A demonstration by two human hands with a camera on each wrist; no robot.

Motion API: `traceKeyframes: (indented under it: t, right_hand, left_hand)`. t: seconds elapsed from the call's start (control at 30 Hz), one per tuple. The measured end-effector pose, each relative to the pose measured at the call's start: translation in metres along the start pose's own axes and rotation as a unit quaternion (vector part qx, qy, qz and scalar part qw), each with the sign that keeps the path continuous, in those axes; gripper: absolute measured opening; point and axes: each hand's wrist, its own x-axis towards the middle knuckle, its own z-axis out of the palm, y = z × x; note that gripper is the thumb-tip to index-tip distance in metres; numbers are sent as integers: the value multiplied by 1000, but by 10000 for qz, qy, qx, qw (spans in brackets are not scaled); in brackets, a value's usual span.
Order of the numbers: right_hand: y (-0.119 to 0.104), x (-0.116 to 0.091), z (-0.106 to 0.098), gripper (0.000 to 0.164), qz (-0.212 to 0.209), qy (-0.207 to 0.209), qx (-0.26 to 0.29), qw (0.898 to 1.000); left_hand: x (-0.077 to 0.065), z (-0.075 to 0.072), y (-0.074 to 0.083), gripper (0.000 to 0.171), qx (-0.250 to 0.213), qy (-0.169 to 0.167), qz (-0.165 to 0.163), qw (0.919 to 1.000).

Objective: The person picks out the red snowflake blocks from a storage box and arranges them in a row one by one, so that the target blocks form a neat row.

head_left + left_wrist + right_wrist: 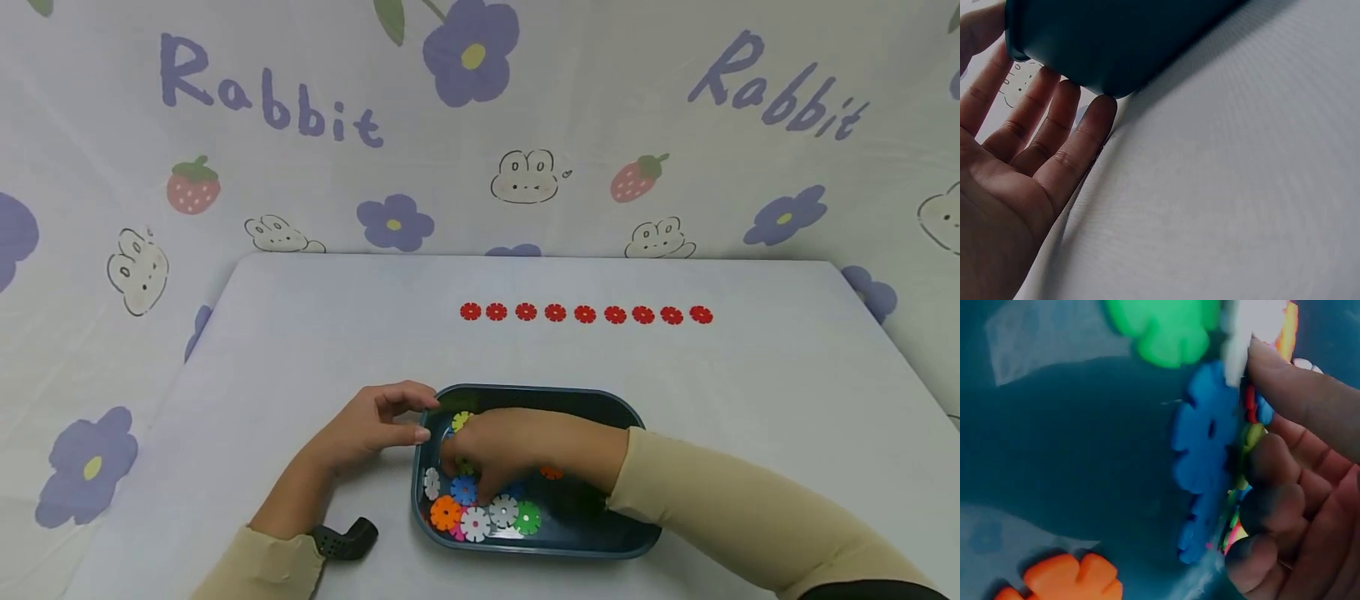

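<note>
A dark blue-green tray holds flower-shaped plastic discs in several colours, bunched toward its left end. My left hand is at the tray's left end; its thumb and fingertips touch the outside near the far corner, the fingers only slightly bent. Inside the tray, my right hand reaches down among the discs with bent fingers. In the right wrist view its thumb touches a white disc, beside a blue disc standing on edge. Whether the fingers pinch a disc is hidden by the pile.
Farther back on the white table, a row of several red flower discs runs left to right. A black curved object lies by the left wrist. An orange disc sits apart on the tray floor. Behind hangs a printed cloth.
</note>
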Motion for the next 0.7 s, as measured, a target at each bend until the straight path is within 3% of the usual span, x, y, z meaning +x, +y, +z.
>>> traceKeyframes:
  t: [0.37,0.7]
  right_hand:
    - [-4,-1,4,32,125,-261,181,9994]
    - [-1,-3,4,25,-42,-201,288,9994]
  left_hand:
    - [1,-1,2,28,-18,17,-40,10000]
    - [1,0,-2,29,-102,14,-68,9999]
